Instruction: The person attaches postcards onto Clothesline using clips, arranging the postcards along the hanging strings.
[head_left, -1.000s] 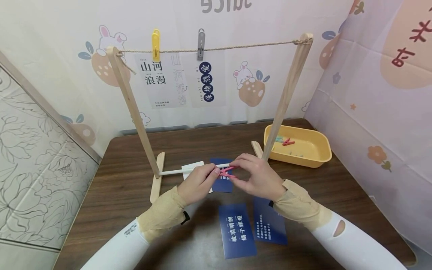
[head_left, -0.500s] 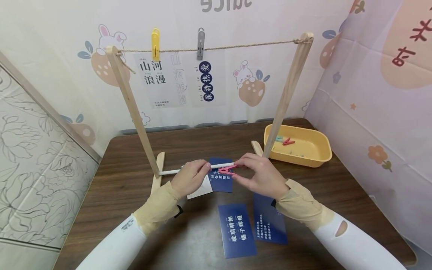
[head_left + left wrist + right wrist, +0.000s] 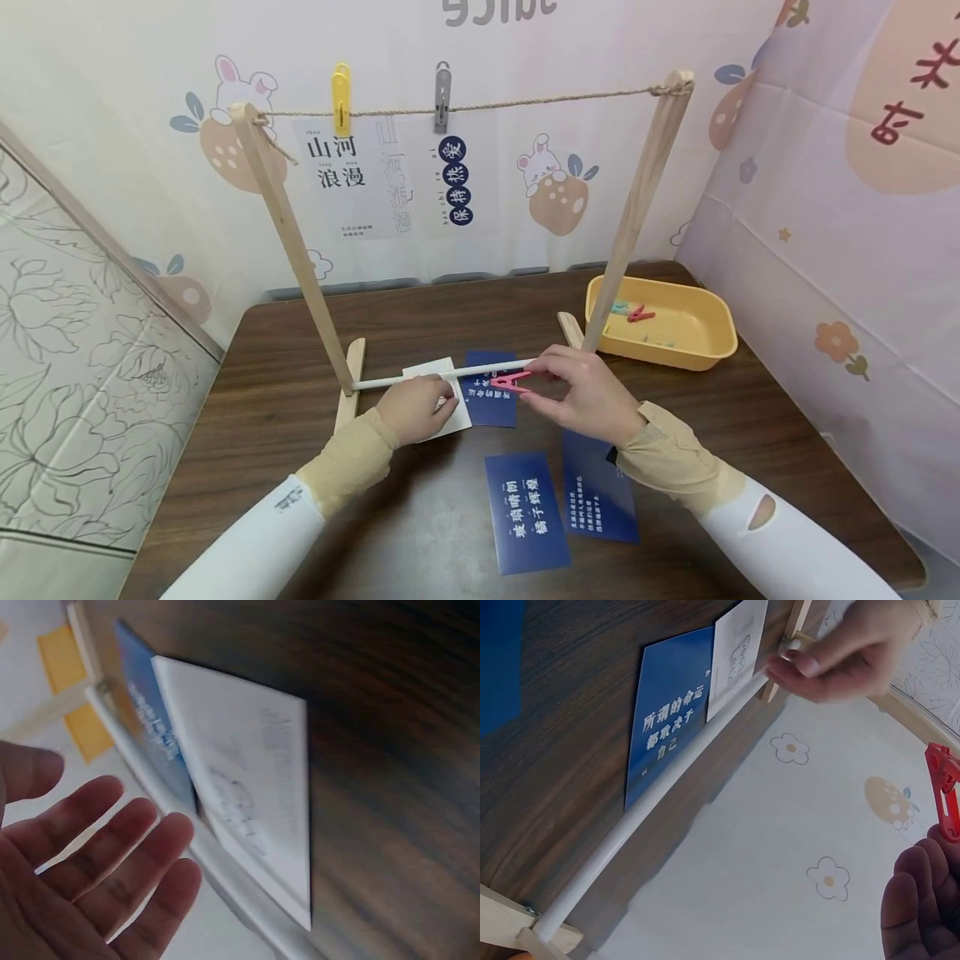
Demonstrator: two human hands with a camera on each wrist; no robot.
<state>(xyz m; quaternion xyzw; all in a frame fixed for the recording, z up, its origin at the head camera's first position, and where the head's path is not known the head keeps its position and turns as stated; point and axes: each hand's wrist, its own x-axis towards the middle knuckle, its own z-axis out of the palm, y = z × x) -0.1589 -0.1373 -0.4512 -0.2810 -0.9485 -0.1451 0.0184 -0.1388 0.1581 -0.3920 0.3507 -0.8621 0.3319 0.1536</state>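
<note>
My right hand (image 3: 585, 392) pinches a pinkish-red clothespin (image 3: 512, 382) between thumb and fingers, its nose pointing left. In the right wrist view that clothespin (image 3: 945, 787) shows at the right edge, above the fingertips. Over the white card (image 3: 441, 367) is my left hand (image 3: 412, 410), holding nothing. Seen in the left wrist view, its fingers (image 3: 139, 877) are spread and slightly bent beside the white card (image 3: 247, 765). A blue card (image 3: 487, 408) with white lettering lies right of the white one. Above both cards runs the stand's white crossbar (image 3: 471, 369).
Wooden posts (image 3: 288, 237) carry a twine line (image 3: 555, 102). A yellow clothespin (image 3: 341, 98) and a grey one (image 3: 442, 96) hang printed sheets there. Two more blue cards (image 3: 528, 517) lie near the front. At the back right, a yellow basket (image 3: 675, 360) contains small clothespins.
My left hand has let go of the clothespin and moved left and down to over the white card. The right hand keeps the clothespin, shifted slightly right.
</note>
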